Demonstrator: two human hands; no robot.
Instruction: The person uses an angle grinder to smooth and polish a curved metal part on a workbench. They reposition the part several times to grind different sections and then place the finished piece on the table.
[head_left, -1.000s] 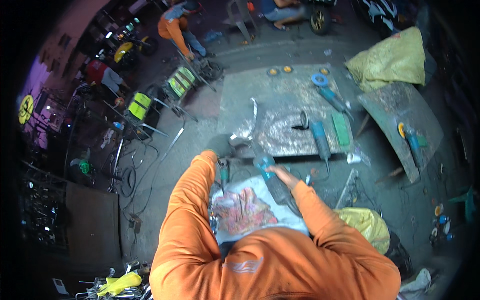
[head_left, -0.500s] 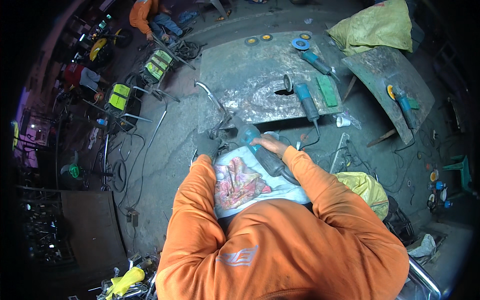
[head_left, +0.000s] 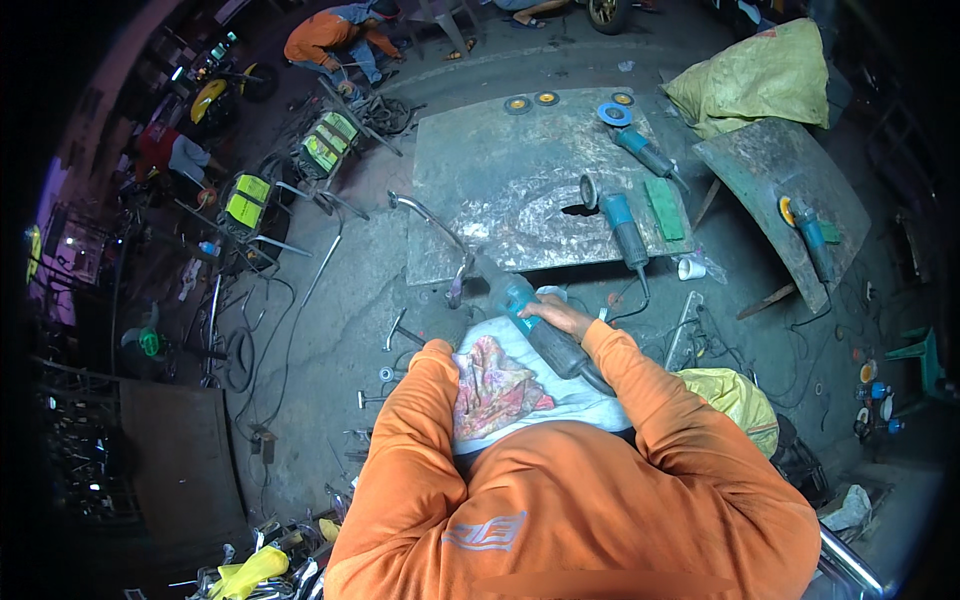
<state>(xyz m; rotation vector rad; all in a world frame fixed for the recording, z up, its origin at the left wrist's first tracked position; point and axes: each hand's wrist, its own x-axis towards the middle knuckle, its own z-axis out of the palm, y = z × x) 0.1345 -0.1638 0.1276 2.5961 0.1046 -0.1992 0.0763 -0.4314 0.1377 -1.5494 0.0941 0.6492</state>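
Observation:
My right hand (head_left: 562, 316) is wrapped round the body of a teal and dark grey angle grinder (head_left: 548, 340), which slants across my lap with its head away from me. My left hand (head_left: 442, 322), in a dark grey glove, is closed at the near end of a bent shiny metal tube (head_left: 432, 217). The tube rises past the grinder's head toward the table's near left corner. The glove blends with the floor, so its fingers are hard to make out. Across my lap lies a white cloth (head_left: 590, 402) with a pink floral rag (head_left: 497, 388) on it.
A scuffed metal-topped table (head_left: 480, 150) ahead bears two grinders (head_left: 625, 232), several discs and a green block (head_left: 664, 209). Another grinder (head_left: 815, 245) lies on a tilted board (head_left: 740, 160). Metal parts (head_left: 400, 330) lie left of my left arm. A person in orange (head_left: 330, 40) bends at far left.
The view has shifted, so the table sits lower. My left hand and the tube have moved slightly nearer; metal parts beside my left arm now show. The far person in orange has bent forward.

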